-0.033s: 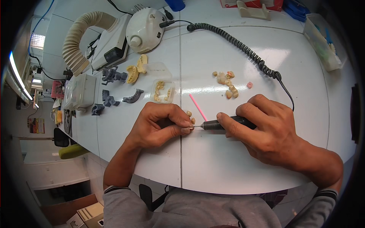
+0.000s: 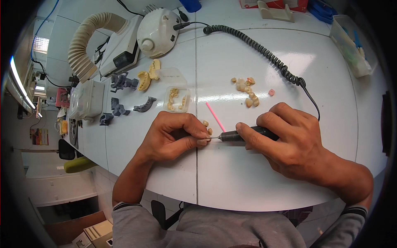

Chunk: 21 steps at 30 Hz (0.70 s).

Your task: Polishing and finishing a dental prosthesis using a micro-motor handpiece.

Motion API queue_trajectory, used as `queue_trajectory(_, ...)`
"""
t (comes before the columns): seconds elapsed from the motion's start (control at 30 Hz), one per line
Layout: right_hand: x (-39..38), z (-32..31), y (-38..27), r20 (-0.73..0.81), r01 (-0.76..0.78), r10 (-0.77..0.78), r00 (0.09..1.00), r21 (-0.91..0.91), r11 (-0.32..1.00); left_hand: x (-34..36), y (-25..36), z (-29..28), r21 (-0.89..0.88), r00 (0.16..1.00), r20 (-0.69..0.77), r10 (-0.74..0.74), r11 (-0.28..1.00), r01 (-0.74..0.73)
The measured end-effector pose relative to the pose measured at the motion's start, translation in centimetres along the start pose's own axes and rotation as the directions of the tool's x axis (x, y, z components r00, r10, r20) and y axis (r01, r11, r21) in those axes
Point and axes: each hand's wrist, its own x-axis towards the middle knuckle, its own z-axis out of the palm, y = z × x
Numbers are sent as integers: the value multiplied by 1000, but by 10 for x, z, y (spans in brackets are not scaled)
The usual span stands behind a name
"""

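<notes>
My right hand [image 2: 289, 142] grips a black rotary handpiece [image 2: 235, 135] like a pen. Its thin metal bur [image 2: 214, 137] reaches left to the fingertips of my left hand [image 2: 175, 136]. Those fingertips pinch a small tooth-coloured dental piece [image 2: 208, 139], mostly hidden by thumb and finger. Just beyond it, two loose tooth-coloured pieces [image 2: 206, 123] lie on the white table [image 2: 240, 177]. A thin pink stick [image 2: 215, 116] slants toward the handpiece's front end. From the handpiece's rear, a coiled black cord [image 2: 264, 53] runs back to a white control unit [image 2: 157, 33].
Far left of my left hand are an open clear box [image 2: 188, 101] of tooth pieces, yellow dental models [image 2: 144, 80] and grey model parts [image 2: 123, 82]. More tooth pieces [image 2: 252, 99] lie beyond my right hand. A ribbed hose [image 2: 80, 45] arches at back left; a clear bin [image 2: 351, 45] stands at far right.
</notes>
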Motion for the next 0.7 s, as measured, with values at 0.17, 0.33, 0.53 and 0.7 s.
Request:
queue_trajectory(0.17, 0, 1, -1, -20, -23, 23, 1000, 5, 1000, -1, -1, 1, -41, 999, -13, -49, 998, 49)
queue_trajectory(0.33, 0, 0, 0, 3, -14, 14, 1000, 13, 1000, -1, -1, 0, -31, 1000, -5, -23, 999, 23)
queue_trajectory(0.53, -1, 0, 0, 3, -22, 22, 1000, 17, 1000, 1, 1, 0, -9, 1000, 1, -15, 1000, 15)
queue_trajectory(0.7, 0, 0, -1, -1, -29, 29, 1000, 9, 1000, 1, 1, 0, -30, 999, 1, -41, 999, 41)
